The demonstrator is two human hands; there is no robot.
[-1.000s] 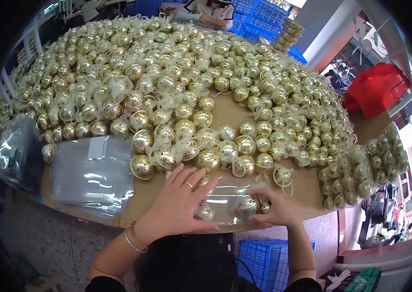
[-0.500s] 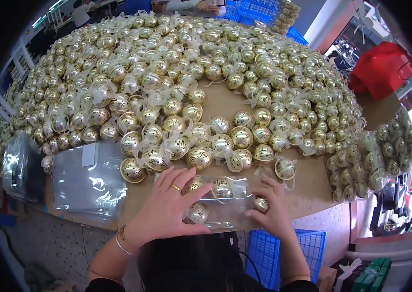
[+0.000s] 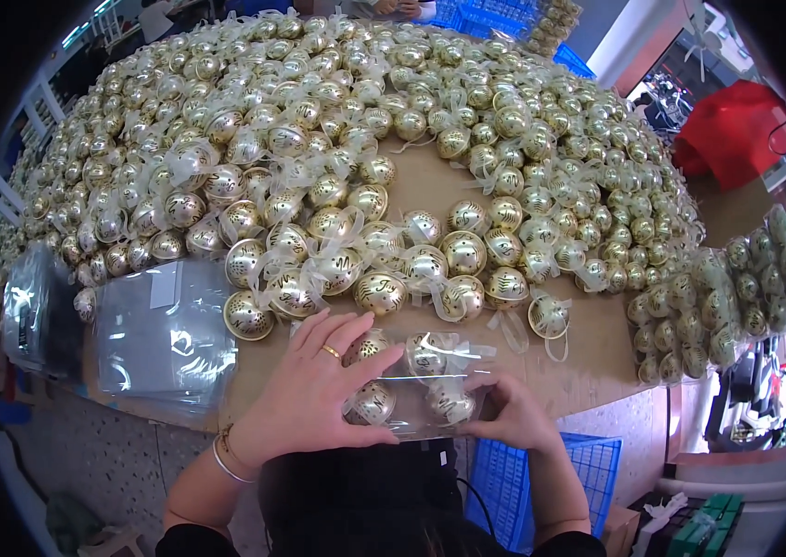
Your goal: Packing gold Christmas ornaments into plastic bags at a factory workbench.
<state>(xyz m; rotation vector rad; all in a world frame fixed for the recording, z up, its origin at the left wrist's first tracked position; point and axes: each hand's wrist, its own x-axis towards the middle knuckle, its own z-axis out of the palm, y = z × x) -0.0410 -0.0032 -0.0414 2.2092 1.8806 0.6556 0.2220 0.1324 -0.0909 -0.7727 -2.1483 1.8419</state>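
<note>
On the near edge of the table lies a clear plastic bag (image 3: 412,376) with several round gold jingle bells in it, set in two rows. My left hand (image 3: 319,385) wears a ring and spans the bag's left end, fingers on the far side and thumb on the near side, gripping it around two bells. At the bag's right end, the thumb and forefinger of my right hand (image 3: 514,413) curve around one gold jingle bell (image 3: 451,406). That bell shows through the film at the near right. The other right fingers are curled and partly hidden.
A large heap of gold jingle bells with sheer ribbons (image 3: 254,139) covers the table beyond. Flat clear bags (image 3: 166,343) are stacked left; filled packs (image 3: 681,334) stand right. A blue crate (image 3: 579,473) is below the table edge; a red bag (image 3: 736,135) sits far right.
My right hand has pushed a jingle bell leftward into the bag's right end. The bell lay outside my left hand's pair before; my left hand stays on the bag.
</note>
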